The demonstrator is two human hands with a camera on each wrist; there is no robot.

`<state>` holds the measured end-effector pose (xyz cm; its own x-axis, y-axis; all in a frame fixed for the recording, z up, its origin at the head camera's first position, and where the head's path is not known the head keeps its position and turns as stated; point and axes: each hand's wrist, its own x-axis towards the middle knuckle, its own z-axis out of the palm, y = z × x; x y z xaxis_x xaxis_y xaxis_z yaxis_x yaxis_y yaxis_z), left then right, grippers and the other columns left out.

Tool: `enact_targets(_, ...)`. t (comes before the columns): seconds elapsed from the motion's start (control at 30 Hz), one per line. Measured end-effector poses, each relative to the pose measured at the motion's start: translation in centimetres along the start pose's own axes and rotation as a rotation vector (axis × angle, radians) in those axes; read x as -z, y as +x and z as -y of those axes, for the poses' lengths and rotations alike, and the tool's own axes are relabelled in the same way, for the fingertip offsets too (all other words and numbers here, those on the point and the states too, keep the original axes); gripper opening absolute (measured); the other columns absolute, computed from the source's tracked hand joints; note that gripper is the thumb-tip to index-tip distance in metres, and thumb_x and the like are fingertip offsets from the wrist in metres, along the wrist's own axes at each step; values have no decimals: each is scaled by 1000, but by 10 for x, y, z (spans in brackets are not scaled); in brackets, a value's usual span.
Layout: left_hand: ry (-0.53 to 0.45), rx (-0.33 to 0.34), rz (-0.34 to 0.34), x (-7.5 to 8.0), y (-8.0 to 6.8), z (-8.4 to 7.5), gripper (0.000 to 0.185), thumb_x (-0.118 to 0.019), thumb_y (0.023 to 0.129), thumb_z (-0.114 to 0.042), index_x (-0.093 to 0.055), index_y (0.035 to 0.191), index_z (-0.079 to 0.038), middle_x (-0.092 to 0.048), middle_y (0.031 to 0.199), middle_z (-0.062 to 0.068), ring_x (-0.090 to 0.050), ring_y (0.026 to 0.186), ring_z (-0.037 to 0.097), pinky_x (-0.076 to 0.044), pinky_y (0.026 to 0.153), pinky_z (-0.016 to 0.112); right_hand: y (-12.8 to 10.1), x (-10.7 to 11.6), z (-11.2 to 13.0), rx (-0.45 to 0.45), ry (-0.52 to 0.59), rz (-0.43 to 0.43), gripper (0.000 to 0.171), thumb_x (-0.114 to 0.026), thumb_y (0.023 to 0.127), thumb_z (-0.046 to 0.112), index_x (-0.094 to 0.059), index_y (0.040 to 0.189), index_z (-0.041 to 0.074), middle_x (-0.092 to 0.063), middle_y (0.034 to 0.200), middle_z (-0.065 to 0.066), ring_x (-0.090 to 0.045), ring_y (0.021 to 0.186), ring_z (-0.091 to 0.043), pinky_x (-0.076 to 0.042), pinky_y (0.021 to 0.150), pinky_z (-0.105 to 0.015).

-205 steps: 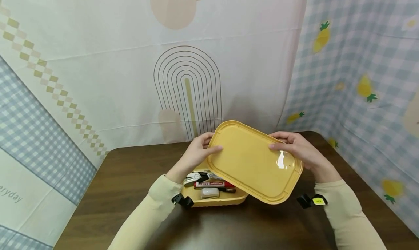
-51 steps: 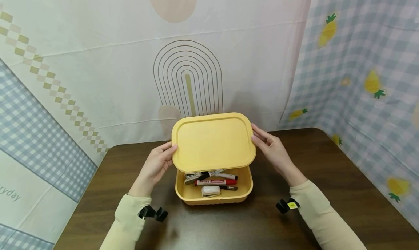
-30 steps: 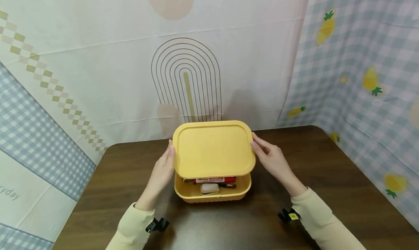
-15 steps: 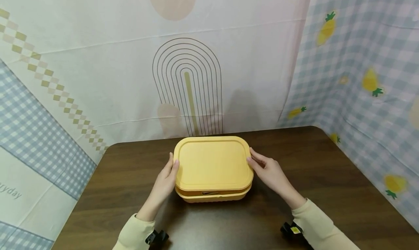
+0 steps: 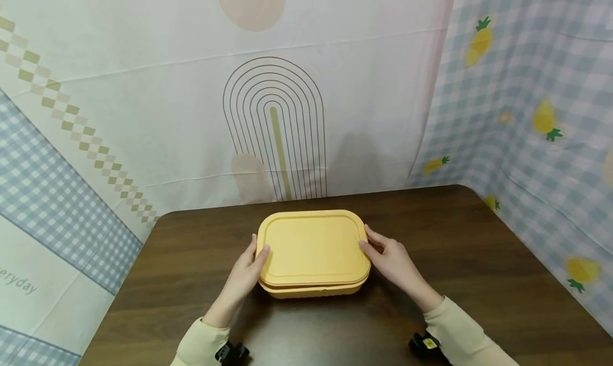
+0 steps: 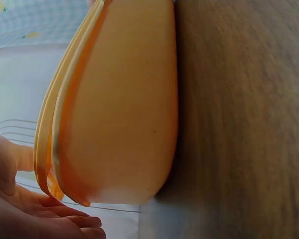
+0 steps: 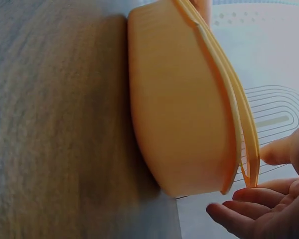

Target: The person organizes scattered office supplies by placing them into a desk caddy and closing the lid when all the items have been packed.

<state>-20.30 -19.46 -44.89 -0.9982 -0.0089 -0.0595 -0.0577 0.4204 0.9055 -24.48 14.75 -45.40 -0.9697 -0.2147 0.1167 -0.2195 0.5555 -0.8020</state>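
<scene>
A yellow plastic lid (image 5: pixel 313 247) lies over the yellow box (image 5: pixel 316 291), which stands on the table. My left hand (image 5: pixel 246 267) holds the lid's left edge, thumb on top and fingers down the side. My right hand (image 5: pixel 392 257) pinches the right edge, its thumb at the lid's rim. In the left wrist view a narrow gap shows between the lid (image 6: pixel 46 134) and the box wall (image 6: pixel 117 109). The right wrist view has a like gap between the lid (image 7: pixel 249 134) and the box (image 7: pixel 184 104). The box's contents are hidden under the lid.
The dark wooden table (image 5: pixel 316 334) reaches back to a white printed curtain (image 5: pixel 158 116). A checked curtain (image 5: pixel 541 196) with pineapples hangs along the right side. Small black cameras sit at both wrists.
Both hands have lowered the lid from raised and tilted above the box down onto it. The red marker and other items inside have gone out of sight. The box has barely moved.
</scene>
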Motion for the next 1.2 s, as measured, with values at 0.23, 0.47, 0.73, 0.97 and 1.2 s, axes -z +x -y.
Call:
enact_targets(0.23,3,-9,10,0,3,9,75,-52,106,-37,-19,157,7,-16,165,17,-15,151,29,-16,120,49,1,-4,-4,17,30,15,57,-58,104,35,-45,149,3,-48,150,-12,-58,125,-30,-53,94,-44)
enact_targets(0.47,60,-16,13,1,5,14,74,-53,106,-35,-21,155,9,-20,164,20,-18,150,31,-19,119,50,2,-5,-6,18,38,21,56,-57,104,34,-45,150,3,-48,149,-14,-56,127,-31,-52,94,-45)
enact_targets(0.73,50,-36,13,0,4,16,69,-55,105,-29,-24,155,8,-26,161,22,-24,148,31,-22,118,50,2,-10,-10,-7,46,49,56,-55,105,33,-44,150,2,-47,150,-15,-54,129,-32,-51,96,-47)
enact_targets(0.97,-46,-66,4,-2,2,17,62,-56,105,-21,-31,154,6,-46,150,22,-47,132,26,-35,111,45,3,-12,-11,-7,63,54,58,-54,105,37,-43,151,3,-47,150,-15,-54,130,-32,-50,98,-47)
enact_targets(1.2,-68,-63,11,-5,-1,18,62,-57,105,-22,-32,154,6,-52,145,21,-54,123,23,-41,106,38,-1,-14,-12,-18,59,41,58,-54,105,37,-43,151,2,-45,151,-14,-53,131,-33,-49,99,-48)
